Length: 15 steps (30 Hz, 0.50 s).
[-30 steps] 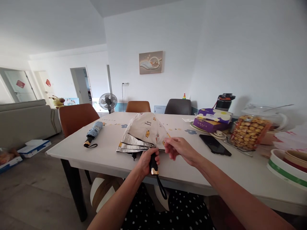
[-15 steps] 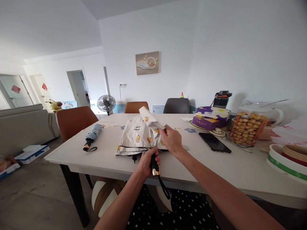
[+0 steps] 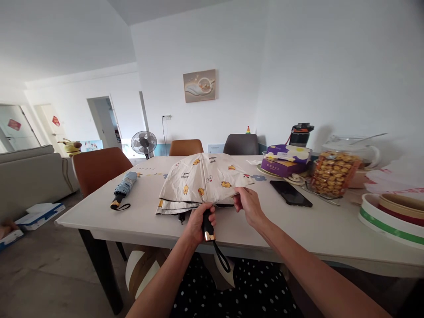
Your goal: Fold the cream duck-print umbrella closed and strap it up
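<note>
A cream umbrella point(image 3: 212, 179) printed with yellow ducks lies partly folded on the table, its canopy fanned out and its black handle towards me. My left hand point(image 3: 198, 221) is wrapped round the top of that handle, by the canopy's edge. From the gold-tipped handle end a black wrist strap hangs over the table edge. My right hand point(image 3: 247, 204) pinches the canopy's right edge between thumb and fingers. Off to the left lies a folded light blue umbrella point(image 3: 126, 185) with a black and gold handle.
On the right of the white table point(image 3: 291, 236) lie a black phone point(image 3: 290, 193), purple boxes point(image 3: 281, 167), a jar of nuts point(image 3: 335, 174) and round containers point(image 3: 391, 216). Behind the jar stands a glass pitcher point(image 3: 367, 152). Chairs point(image 3: 186, 147) line the far side.
My right hand has moved right and down, spreading the raised fold of canopy out flat to the right. My left hand still grips the handle. The view has shifted slightly.
</note>
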### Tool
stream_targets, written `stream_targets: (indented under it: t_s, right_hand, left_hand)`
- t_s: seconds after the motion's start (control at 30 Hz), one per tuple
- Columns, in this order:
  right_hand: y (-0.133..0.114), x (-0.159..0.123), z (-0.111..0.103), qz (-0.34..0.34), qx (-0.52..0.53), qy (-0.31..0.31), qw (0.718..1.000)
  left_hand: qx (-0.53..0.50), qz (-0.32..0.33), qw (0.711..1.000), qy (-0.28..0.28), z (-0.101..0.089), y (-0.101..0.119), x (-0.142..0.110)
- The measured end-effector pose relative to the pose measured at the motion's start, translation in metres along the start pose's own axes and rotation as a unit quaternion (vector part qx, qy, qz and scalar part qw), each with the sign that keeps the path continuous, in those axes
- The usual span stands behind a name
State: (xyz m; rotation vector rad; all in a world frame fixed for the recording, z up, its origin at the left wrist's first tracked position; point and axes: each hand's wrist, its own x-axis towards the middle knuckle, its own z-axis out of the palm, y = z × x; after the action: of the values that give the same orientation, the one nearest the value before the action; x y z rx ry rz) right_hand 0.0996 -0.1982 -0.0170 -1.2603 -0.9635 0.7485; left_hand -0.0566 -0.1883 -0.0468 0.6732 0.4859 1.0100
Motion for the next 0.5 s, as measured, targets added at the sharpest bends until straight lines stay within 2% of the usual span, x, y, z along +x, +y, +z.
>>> stream_targets:
  t_s: [0.13, 0.2, 0.3, 0.4, 0.43, 0.5]
  right_hand:
    - [0.002, 0.0, -0.009, 0.093, -0.056, -0.063, 0.992]
    - [0.001, -0.003, -0.015, 0.089, -0.091, -0.092, 0.988]
    - [-0.011, -0.009, -0.015, 0.031, -0.122, -0.111, 0.986]
    - [-0.031, -0.019, -0.001, -0.053, -0.165, -0.111, 0.979]
    - [-0.037, -0.023, 0.007, -0.093, -0.197, -0.104, 0.97]
    - [-0.045, -0.032, 0.025, -0.194, -0.296, -0.076, 0.932]
  left_hand:
    - [-0.01, 0.001, 1.0, 0.008, 0.0, 0.0, 0.001]
    - [-0.012, 0.005, 1.0, 0.013, 0.0, -0.001, 0.001]
    - [0.002, 0.019, 1.0, 0.023, 0.001, -0.003, 0.002]
    - [0.051, 0.033, 0.997, 0.042, 0.001, -0.006, 0.002]
    - [0.071, 0.037, 0.996, 0.046, 0.001, -0.008, 0.002]
    - [0.105, 0.05, 0.992, 0.055, 0.0, -0.011, 0.003]
